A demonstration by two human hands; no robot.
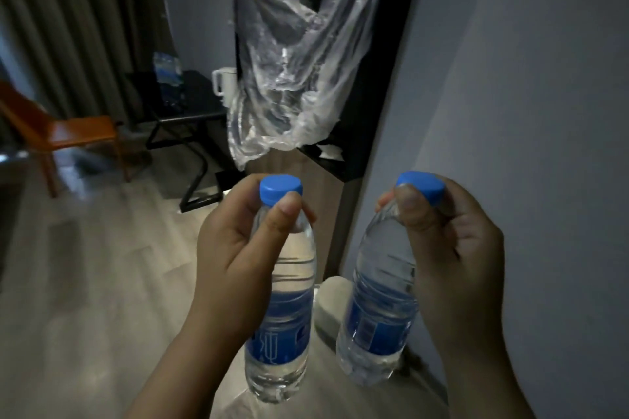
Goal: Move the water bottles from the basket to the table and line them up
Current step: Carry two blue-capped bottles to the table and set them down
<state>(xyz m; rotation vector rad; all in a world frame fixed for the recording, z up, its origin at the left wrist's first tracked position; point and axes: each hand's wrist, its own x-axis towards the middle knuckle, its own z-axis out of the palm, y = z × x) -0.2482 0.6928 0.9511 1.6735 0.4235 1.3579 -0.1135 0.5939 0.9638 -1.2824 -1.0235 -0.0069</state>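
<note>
The left hand (238,248) grips the first water bottle (289,282) at the neck, just under its blue cap (280,189), and the bottle hangs upright at about 6 o'clock in the view. The right hand (452,248), at 4 o'clock, holds the second water bottle (381,309) at the neck in the same way. This one is tilted, with its bottom toward the first. The bottles are near each other but apart, both in the air above the wooden floor (102,265). Far away at 11 o'clock stands a black side table (197,102) with a white mug (223,82) on it. A clear plastic bag (299,61) hangs at 12 o'clock.
</note>
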